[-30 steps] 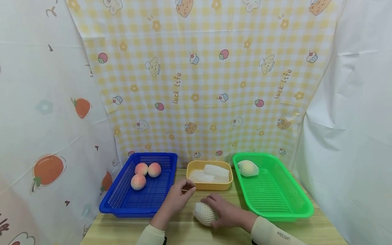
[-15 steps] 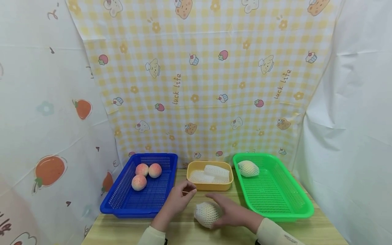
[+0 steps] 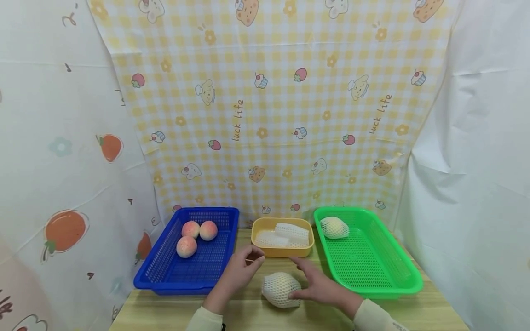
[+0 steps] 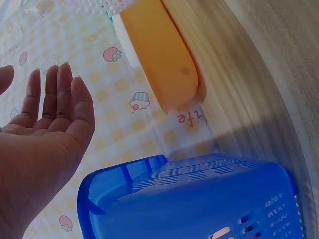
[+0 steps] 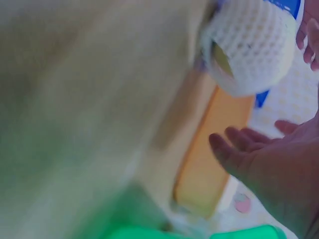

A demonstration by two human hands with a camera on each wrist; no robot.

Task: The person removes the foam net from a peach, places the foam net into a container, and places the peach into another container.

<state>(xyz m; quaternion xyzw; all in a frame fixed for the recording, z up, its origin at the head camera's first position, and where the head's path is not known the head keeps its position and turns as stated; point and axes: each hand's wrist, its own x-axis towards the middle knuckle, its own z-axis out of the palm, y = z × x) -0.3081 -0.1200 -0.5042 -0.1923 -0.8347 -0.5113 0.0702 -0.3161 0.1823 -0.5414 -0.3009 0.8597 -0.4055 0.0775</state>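
Observation:
A peach in a white foam net (image 3: 280, 290) lies on the wooden table between the hands. My right hand (image 3: 320, 285) is spread just to its right, the thumb tip overlapping the net's edge in the head view. In the right wrist view the fingers stand apart from the netted peach (image 5: 251, 47), and the fruit shows through the net's open end. My left hand (image 3: 242, 266) hovers left of the peach with fingers loosely bent. Its fingers look relaxed, with nothing held, in the left wrist view, where the hand (image 4: 50, 129) is beside the blue basket (image 4: 174, 199).
Three bare peaches, one of them nearest (image 3: 187, 247), sit in the blue basket (image 3: 182, 290) at left. A yellow box (image 3: 285, 252) at the back holds white foam nets (image 3: 293, 233). The green basket (image 3: 381, 292) at right holds another netted peach (image 3: 334, 228).
My right hand has let go of the netted peach and drawn back to the right, its fingers spreading. The peach stays on the table. The left hand has barely moved.

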